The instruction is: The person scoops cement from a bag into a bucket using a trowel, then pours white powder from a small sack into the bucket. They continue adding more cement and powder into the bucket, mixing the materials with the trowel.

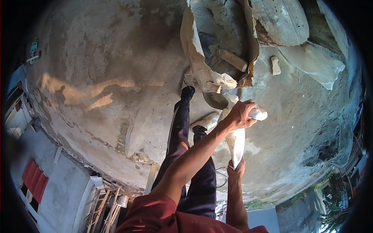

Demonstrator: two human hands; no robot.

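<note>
A long, pale, tapering piece point(236, 145), perhaps a bag or rolled sheet, hangs between my two hands. My left hand point(243, 114) is closed around its upper part, where a rounded white end point(258, 114) sticks out to the right of the fist. Lower down, my right hand point(236, 167) wraps round the narrow end. Just above my left hand lies the torn edge of an open paper sack point(194, 50) with grey powdery material point(219, 23) inside. A pale cylindrical piece point(232, 60) rests in it. A round rim point(214, 100) shows below the sack.
Full sacks point(281, 21) stand at the upper right, beside a translucent plastic sheet point(312, 64) and a small pale chunk point(275, 65) on the concrete floor point(128, 50). My legs and shoes are left of my hands. Wooden pieces point(103, 209) lean at the lower left.
</note>
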